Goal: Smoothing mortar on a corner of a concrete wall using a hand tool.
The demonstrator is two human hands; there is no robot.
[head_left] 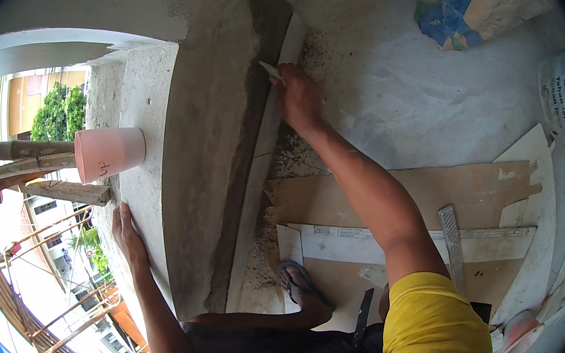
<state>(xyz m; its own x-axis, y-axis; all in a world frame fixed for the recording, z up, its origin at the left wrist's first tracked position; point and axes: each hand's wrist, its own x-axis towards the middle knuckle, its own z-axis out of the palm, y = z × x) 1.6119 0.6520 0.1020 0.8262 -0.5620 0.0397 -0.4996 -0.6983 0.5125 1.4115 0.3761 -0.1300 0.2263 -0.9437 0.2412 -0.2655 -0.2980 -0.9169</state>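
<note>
Grip, right hand: closed fingers of the right hand [298,96] are wrapped round a small flat grey scraper blade [271,71], whose tip is pressed at the joint beside the narrow pale skirting tile strip [268,133].
Grip, left hand: nothing is held; the left hand [127,232] is laid flat, palm down, on the rough grey cement parapet ledge [145,161].
Head view, work spot: the strip is set upright along the foot of the dark rendered wall face [211,133]; mortar crumbs are seen on the grey concrete floor [403,99] just beside it.
Head view, surroundings: a pink plastic cup [108,152] is seen lying on its side on the ledge; brown cardboard sheets [476,191], a metal ruler [453,238] and a sandalled foot [298,283] are seen near the strip.
Progress: strips appear placed along the wall's foot; the joint is judged partly cleaned, with debris left lower down.
</note>
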